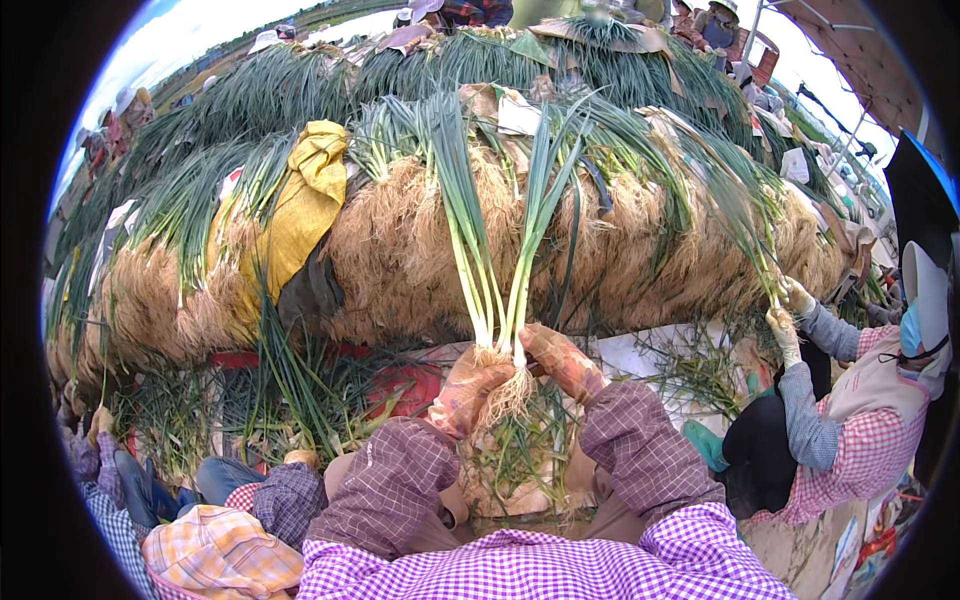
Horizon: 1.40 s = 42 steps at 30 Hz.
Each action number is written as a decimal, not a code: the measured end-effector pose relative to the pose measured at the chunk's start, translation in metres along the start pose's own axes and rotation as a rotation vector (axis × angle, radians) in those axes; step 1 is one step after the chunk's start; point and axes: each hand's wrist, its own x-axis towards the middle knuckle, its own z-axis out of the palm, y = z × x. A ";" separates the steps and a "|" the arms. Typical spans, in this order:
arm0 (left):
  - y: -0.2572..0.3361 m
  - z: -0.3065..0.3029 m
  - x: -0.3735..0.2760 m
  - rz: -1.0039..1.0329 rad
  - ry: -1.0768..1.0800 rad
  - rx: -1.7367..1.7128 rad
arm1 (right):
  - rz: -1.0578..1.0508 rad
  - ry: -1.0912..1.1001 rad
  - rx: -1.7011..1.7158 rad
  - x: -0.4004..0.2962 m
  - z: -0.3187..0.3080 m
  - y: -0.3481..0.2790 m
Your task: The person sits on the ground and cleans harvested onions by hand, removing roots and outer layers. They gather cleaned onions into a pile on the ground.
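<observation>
My left hand [471, 390], in a patterned glove, grips a small bunch of spring onions [480, 300] at its root end. The stalks fan upward in two groups, and pale stringy roots [510, 397] hang below the fingers. My right hand [564, 362], gloved the same way, pinches the right-hand stalks [520, 307] just above their roots; its thumb is partly hidden. Beyond both hands rises a long heap of spring onions [420, 225], with tan roots towards me and green leaves lying back.
A yellow woven sack [311, 202] lies over the heap. Loose leaves [525, 457] litter the ground before me. On the right, a co-worker [847, 420] in pale gloves holds spring onions [757, 255]. Another person [225, 547] sits close at left. A second leafy row [465, 64] stands behind.
</observation>
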 end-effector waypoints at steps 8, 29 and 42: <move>-0.085 -0.004 0.022 0.185 0.000 1.321 | 0.075 0.307 -0.353 -0.001 0.008 0.019; -0.074 -0.084 0.019 0.206 0.029 1.605 | 0.000 0.512 0.329 -0.381 -0.160 -0.006; -0.124 0.229 0.049 -0.251 -0.681 0.382 | -0.052 0.447 0.003 -0.318 -0.156 -0.060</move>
